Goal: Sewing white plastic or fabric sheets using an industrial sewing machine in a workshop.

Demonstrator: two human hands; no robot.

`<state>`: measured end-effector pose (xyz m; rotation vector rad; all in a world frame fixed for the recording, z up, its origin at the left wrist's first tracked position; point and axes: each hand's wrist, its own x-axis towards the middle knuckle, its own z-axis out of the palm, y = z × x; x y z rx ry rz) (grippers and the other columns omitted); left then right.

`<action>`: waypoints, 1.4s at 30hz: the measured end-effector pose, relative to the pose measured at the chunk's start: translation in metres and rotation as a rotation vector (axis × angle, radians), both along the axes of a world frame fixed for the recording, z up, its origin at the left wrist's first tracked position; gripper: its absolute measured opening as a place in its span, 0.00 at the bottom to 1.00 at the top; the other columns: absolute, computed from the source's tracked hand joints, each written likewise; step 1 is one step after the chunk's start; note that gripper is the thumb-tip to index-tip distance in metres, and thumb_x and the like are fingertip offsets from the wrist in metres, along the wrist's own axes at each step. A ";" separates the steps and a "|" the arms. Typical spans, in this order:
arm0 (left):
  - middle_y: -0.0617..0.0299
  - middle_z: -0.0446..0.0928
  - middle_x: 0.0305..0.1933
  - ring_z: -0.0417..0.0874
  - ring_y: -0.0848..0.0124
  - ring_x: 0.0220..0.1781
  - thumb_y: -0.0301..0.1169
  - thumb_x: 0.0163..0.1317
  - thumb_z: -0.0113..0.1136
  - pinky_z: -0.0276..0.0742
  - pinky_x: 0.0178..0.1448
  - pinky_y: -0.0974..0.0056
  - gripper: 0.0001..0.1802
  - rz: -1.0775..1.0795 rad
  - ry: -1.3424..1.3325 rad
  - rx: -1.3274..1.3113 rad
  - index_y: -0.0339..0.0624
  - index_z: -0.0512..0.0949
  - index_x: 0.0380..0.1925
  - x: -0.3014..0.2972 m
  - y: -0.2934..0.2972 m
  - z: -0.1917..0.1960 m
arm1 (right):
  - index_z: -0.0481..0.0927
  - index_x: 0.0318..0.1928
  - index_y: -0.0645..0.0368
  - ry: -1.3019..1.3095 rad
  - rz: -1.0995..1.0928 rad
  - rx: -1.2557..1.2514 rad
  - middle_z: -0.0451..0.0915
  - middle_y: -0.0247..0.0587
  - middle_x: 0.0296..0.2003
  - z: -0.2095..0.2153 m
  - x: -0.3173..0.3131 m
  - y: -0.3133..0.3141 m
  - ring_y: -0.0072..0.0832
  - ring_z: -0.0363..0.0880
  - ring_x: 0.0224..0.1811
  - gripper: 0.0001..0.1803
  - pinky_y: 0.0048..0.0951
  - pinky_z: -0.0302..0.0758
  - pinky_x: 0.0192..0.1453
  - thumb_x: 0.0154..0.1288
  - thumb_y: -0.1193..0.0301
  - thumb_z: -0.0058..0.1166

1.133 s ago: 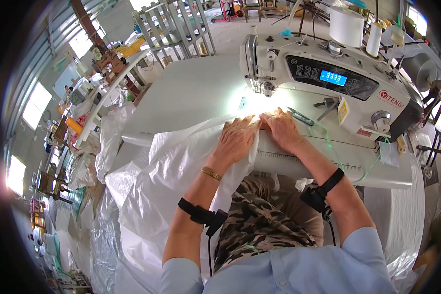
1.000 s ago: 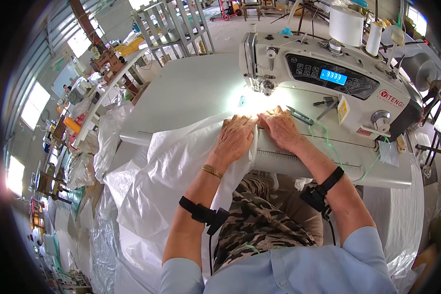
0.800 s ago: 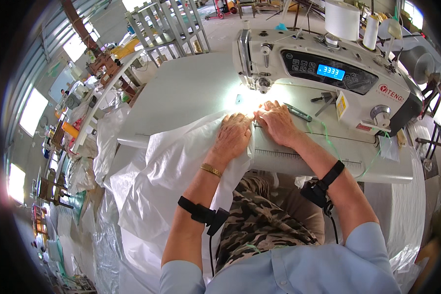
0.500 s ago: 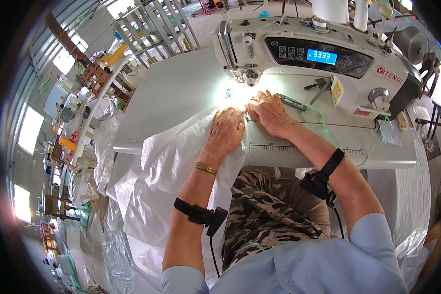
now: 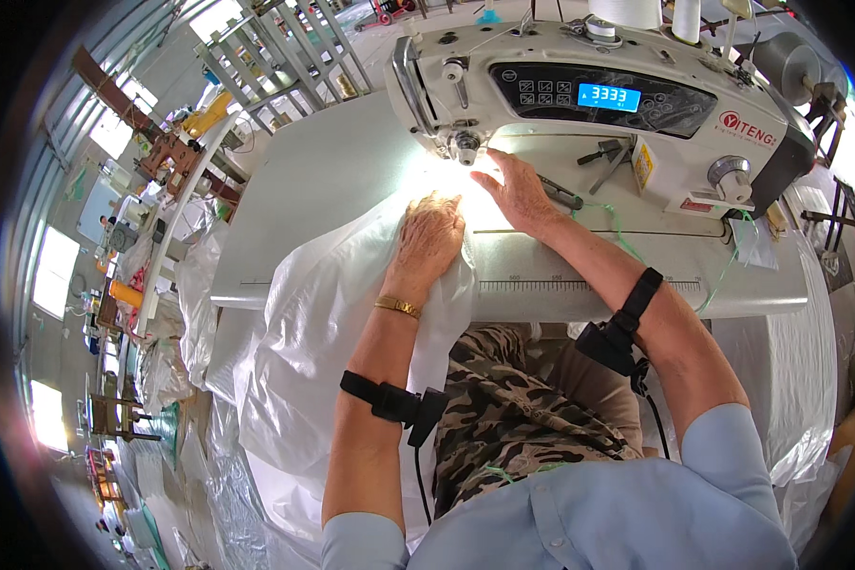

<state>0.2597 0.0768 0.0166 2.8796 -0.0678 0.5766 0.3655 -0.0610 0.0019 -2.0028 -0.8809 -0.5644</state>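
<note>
A sewing machine [image 5: 560,104] with a dark control panel and lit blue display stands over the table. My left hand [image 5: 429,233] lies palm down on a thin white sheet [image 5: 328,275], its fingers fairly flat toward the needle area. Glare washes out its fingertips. Beside the machine's needle end [image 5: 465,144], my right hand [image 5: 521,195] has its thumb and forefinger apart, with nothing visible between them. The forefinger reaches up close to the presser area; bright light hides whether it touches. From the tabletop, the sheet drapes over the front edge beside my lap.
Thread snips [image 5: 560,193] lie just right of my right hand, with a dark-handled tool [image 5: 608,157] behind. Loose green thread [image 5: 627,237] trails across the table. White thread cones [image 5: 627,11] stand above the machine. A metal rack [image 5: 275,62] stands at the back left.
My right hand has come away from my left and spread its thumb and forefinger near the needle end. My left hand stays on the sheet. The whole view has shifted slightly.
</note>
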 end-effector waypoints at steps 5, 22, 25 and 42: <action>0.45 0.77 0.50 0.76 0.52 0.56 0.30 0.62 0.49 0.67 0.65 0.52 0.19 0.027 -0.002 0.021 0.34 0.77 0.50 0.001 0.000 -0.002 | 0.78 0.52 0.69 0.289 0.135 0.085 0.82 0.63 0.34 0.002 0.015 0.001 0.48 0.82 0.40 0.30 0.43 0.74 0.52 0.68 0.51 0.52; 0.46 0.77 0.47 0.76 0.51 0.53 0.26 0.61 0.49 0.68 0.62 0.51 0.14 -0.105 -0.041 -0.002 0.36 0.75 0.46 -0.029 0.002 0.002 | 0.77 0.55 0.67 0.202 0.133 0.124 0.81 0.61 0.29 -0.002 0.018 0.000 0.45 0.82 0.35 0.31 0.41 0.74 0.49 0.67 0.50 0.52; 0.42 0.75 0.55 0.72 0.50 0.61 0.25 0.61 0.47 0.65 0.68 0.51 0.17 -0.040 0.093 -0.058 0.35 0.75 0.50 -0.021 0.005 0.004 | 0.77 0.55 0.67 0.353 0.166 0.102 0.82 0.61 0.30 0.000 0.016 -0.001 0.47 0.83 0.37 0.31 0.42 0.74 0.50 0.67 0.50 0.52; 0.47 0.60 0.72 0.57 0.53 0.75 0.35 0.69 0.47 0.44 0.76 0.44 0.27 0.038 0.024 -0.238 0.39 0.62 0.66 -0.084 -0.017 0.004 | 0.73 0.56 0.67 0.171 0.310 0.033 0.79 0.57 0.49 0.005 -0.040 -0.029 0.51 0.79 0.49 0.24 0.41 0.75 0.54 0.68 0.61 0.54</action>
